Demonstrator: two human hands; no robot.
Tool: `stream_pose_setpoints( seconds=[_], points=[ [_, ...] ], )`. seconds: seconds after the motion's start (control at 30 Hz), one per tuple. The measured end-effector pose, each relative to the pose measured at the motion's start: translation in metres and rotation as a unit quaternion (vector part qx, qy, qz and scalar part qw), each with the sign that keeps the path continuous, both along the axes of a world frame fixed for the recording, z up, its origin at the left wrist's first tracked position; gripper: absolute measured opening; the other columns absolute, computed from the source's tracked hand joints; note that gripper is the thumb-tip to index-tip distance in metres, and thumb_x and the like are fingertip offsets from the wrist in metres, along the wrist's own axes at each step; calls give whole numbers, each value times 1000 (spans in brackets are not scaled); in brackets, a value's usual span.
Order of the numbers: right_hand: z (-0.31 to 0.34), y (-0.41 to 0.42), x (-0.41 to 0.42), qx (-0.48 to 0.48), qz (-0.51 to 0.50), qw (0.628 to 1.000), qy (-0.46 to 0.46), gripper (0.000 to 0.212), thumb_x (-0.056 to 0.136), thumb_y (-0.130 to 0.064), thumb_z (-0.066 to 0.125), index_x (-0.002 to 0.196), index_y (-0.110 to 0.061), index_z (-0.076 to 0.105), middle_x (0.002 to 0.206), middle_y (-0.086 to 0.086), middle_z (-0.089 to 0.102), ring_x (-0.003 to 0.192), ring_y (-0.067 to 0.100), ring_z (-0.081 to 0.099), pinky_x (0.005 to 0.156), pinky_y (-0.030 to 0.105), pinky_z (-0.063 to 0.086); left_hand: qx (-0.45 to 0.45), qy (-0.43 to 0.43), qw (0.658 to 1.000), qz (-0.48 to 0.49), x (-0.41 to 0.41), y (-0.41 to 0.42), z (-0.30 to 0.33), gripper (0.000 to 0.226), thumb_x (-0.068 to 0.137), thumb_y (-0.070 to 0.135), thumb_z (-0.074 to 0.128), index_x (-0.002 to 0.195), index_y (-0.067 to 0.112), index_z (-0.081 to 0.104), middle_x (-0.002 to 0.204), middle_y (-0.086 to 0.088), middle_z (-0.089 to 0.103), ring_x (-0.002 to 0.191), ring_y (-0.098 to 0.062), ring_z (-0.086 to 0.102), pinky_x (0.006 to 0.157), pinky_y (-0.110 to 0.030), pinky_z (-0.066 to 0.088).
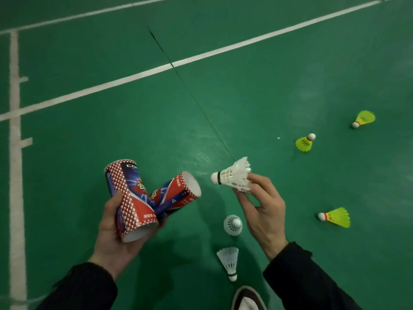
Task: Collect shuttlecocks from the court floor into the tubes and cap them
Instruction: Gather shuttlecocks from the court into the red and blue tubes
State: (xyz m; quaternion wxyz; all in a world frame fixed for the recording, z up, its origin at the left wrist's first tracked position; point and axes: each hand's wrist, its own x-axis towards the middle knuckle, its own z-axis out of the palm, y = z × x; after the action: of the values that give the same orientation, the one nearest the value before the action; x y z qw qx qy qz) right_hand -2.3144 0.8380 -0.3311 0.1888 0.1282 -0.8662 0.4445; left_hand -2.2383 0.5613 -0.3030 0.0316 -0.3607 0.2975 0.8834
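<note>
Here, pinching a white shuttle [232, 177] by its feather skirt between thumb and fingertips of the right hand [261, 211], cork pointing toward 9 o'clock, held clear of the floor [245, 97]. Aiming that cork at the open white mouth of the tilted tube [176, 193], lying just apart from it at 9 o'clock. Gripping two red-and-blue tubes together in the left hand [114, 233], fingers and thumb curled round them: the upright tube [127, 193] leaning toward 12 o'clock with its near open end facing the camera, the tilted one crossing behind it and pointing toward 2 o'clock. Touching each other where they cross, both tubes uncapped at the ends in view.

Standing on its skirt directly under the right hand, at 6 o'clock from the held shuttle, a second white shuttle [233, 224], cork up. Lying further toward 6 o'clock, a third white shuttle [229, 260], cork pointing at the shoe [247, 298] at the bottom edge.

Lying well apart at 3 o'clock, three yellow shuttles: the far one [364, 119] at 2 o'clock, the middle one [304, 143] nearer, cork toward 1 o'clock, and the near one [335, 217] at 4 o'clock, cork toward 9 o'clock.

Covering both forearms, dark sleeves [308, 278]. Crossing the green floor, white lines [201, 55] and a thin dark seam [192, 92] running from 11 o'clock down to the held shuttle.
</note>
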Motion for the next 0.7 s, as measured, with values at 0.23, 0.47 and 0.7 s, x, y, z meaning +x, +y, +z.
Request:
stream_pose_setpoints(
  seconds=[0.23,0.47,0.7],
  points=[
    [52,0,26,-17,82,996,-42,11,93,-9,70,103,-10,75,108,-4,70,99,12,66,86,29,54,20,29,998,-43,-6,15,0,88,58,43,91,136,18,59,131,-19,70,115,-41,71,91,-64,58],
    [66,4,31,36,104,990,-90,13,97,-13,62,104,-14,73,105,-10,68,91,5,62,78,21,50,21,50,996,-64,-6,21,0,97,60,42,88,147,17,52,123,-18,69,138,-44,53,97,-71,52],
    [76,-19,33,147,283,891,-324,25,83,-20,53,108,-22,58,61,-6,47,51,10,43,52,35,45,-20,71,990,-123,1,26,4,98,57,44,91,144,16,56,144,-24,62,130,-46,60,109,-75,40]
  ],
)
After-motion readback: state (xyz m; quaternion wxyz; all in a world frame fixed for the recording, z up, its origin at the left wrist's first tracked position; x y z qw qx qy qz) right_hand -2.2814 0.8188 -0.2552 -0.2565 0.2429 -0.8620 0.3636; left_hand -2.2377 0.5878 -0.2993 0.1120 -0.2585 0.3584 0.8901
